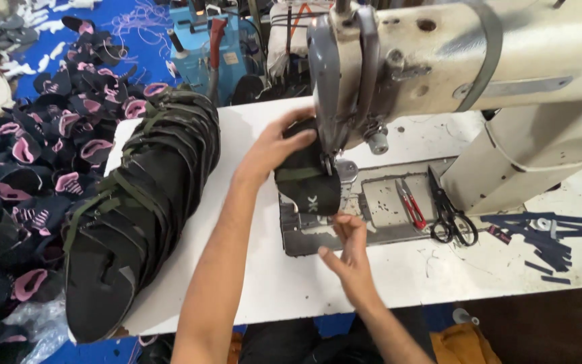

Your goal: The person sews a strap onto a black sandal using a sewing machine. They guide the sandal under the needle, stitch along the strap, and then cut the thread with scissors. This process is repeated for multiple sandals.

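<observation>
My left hand [279,145] grips the top of a black shoe-upper piece [308,180] with a green strap, holding it against the needle area of a cream sewing machine [466,61]. Just below, my right hand [350,251] pinches the lower edge of the same piece above the grey metal plate [378,202]. The needle itself is hidden behind the piece and the machine head.
A long stack of black uppers with green straps [139,202] lies on the white table [271,283] at left. Black scissors [449,209] and red thread snips [410,202] rest right of the plate. Dark strips [547,236] lie far right. Black-and-pink pieces [28,155] cover the floor at left.
</observation>
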